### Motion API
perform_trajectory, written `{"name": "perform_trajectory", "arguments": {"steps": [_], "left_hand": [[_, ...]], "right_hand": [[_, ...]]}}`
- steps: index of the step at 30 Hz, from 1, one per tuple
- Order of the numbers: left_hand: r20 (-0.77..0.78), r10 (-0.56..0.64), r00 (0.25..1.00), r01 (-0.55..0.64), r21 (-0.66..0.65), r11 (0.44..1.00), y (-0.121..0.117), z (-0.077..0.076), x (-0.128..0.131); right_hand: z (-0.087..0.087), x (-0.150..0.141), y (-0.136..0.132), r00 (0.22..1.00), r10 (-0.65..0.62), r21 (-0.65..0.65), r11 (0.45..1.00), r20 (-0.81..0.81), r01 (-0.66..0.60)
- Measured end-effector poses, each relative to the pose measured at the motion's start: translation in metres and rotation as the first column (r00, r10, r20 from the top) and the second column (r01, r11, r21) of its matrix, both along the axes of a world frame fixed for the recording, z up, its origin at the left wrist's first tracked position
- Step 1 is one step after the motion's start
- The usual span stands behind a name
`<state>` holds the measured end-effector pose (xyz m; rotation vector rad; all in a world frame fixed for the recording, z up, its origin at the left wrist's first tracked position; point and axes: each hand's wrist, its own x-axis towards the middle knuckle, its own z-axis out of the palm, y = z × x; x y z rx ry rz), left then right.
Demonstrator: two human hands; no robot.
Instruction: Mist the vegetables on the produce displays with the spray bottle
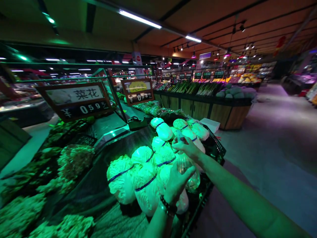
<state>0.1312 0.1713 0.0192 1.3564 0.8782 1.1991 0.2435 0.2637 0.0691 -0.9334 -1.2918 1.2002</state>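
Napa cabbages (146,180), pale and bound with dark blue bands, lie heaped on a dark mesh-lined display. My left hand (174,181), with a dark beaded bracelet at its wrist, is over the near cabbages, thumb stretched out to the right and fingers apart. Further up the heap, my right hand (187,147) reaches in from the right with curled fingers among the cabbages. What its fingertips hold, if anything, is hidden. Between the hands sits a shiny clear plastic bag (193,180) that seems to wrap a cabbage.
Leafy greens (74,162) fill the display's left side. Two framed price signs (84,99) stand behind it. A black slotted crate edge (218,142) borders the heap on the right, beside the grey floor (267,152). A wooden produce stand (200,110) stands further back.
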Motion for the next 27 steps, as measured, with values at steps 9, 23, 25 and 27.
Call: {"name": "perform_trajectory", "arguments": {"steps": [9,23,25,27], "left_hand": [[-0.078,0.291,0.953,-0.298,-0.094,0.950,-0.030,-0.034,-0.062],[-0.010,0.391,0.920,-0.385,-0.205,0.900,-0.073,-0.065,-0.081],[-0.003,0.330,0.944,-0.325,-0.186,0.927,-0.066,-0.069,-0.069],[0.017,0.258,0.966,-0.251,-0.173,0.952,-0.057,-0.070,-0.053]], "right_hand": [[-0.024,-0.083,-0.007,0.967,0.250,-0.044,0.968,0.044,-0.248],[-0.055,-0.121,-0.038,0.927,0.361,-0.118,0.930,0.106,-0.349],[-0.057,-0.102,-0.038,0.941,0.321,-0.121,0.943,0.102,-0.309],[-0.056,-0.080,-0.036,0.961,0.264,-0.125,0.960,0.083,-0.252]]}}
